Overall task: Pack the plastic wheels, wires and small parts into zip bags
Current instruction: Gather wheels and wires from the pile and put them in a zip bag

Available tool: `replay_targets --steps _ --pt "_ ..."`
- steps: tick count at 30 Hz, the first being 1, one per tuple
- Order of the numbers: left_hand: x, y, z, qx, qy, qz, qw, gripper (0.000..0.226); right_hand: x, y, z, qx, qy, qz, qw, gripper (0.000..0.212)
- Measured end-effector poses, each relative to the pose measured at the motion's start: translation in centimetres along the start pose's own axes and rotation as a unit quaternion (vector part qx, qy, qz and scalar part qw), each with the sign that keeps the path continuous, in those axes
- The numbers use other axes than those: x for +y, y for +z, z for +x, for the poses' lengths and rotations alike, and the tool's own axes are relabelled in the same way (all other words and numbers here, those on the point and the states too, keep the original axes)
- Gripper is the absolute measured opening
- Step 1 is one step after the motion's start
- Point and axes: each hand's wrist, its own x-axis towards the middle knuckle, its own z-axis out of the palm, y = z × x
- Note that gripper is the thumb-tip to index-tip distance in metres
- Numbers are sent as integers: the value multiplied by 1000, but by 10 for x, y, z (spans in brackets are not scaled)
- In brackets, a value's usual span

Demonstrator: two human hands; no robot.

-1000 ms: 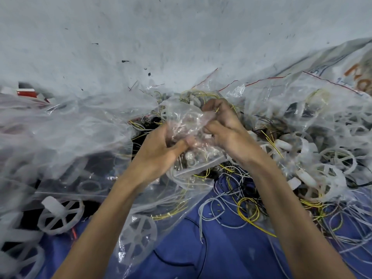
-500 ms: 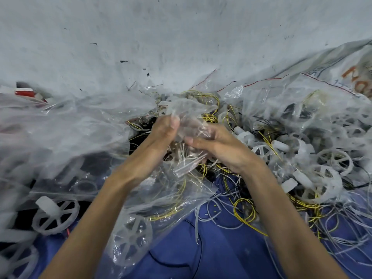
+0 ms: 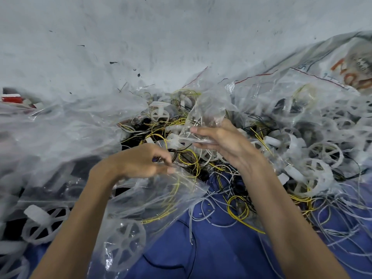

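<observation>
My right hand (image 3: pixel 223 142) pinches a small clear zip bag (image 3: pixel 205 115) that stands up above its fingers, over the heap. My left hand (image 3: pixel 141 162) is lower and to the left, with fingers curled, pinching the edge of a larger clear bag (image 3: pixel 161 200) that holds yellow wire and a white wheel (image 3: pixel 123 246). Between and beyond the hands lies a tangle of yellow, black and white wires (image 3: pixel 181 156) mixed with white plastic wheels (image 3: pixel 324 154). The small bag seems to hold a few small parts, though I cannot make them out.
Crumpled clear bags (image 3: pixel 60 137) pile up on the left over more wheels (image 3: pixel 40 224). Filled bags (image 3: pixel 302 101) lie at the right. Blue cloth (image 3: pixel 201 248) sits under loose grey wires (image 3: pixel 211 210) near me. A grey floor (image 3: pixel 161 37) stretches beyond. A red and white object (image 3: pixel 12 97) sits far left.
The hands have parted. My left hand dropped down and left onto the larger bag, while my right hand keeps the small bag and has shifted right.
</observation>
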Motion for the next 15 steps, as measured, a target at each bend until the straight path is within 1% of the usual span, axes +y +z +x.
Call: replay_targets --steps 2,5,6,9,11,12,13,15 --pt "7 -5 -9 5 29 -34 999 16 3 0 0 4 22 -2 1000 5" --pt "18 -8 -27 6 72 -94 993 14 8 4 2 27 17 -47 998 5" --pt "20 -9 -32 12 87 -108 990 13 8 6 1 23 15 -67 997 6" --pt "19 -14 -41 18 99 -139 985 17 7 15 -1 -2 42 -92 995 6" --pt "14 -17 -45 26 103 -147 983 20 8 22 -2 5 39 -95 995 5" --pt "12 -19 -48 29 106 -151 982 19 8 26 -1 18 36 -102 994 8" --pt "10 -21 -50 32 110 -153 982 20 9 28 0 25 31 -109 993 17" --pt "8 -23 -54 38 120 -148 981 27 10 31 1 25 33 -105 994 49"
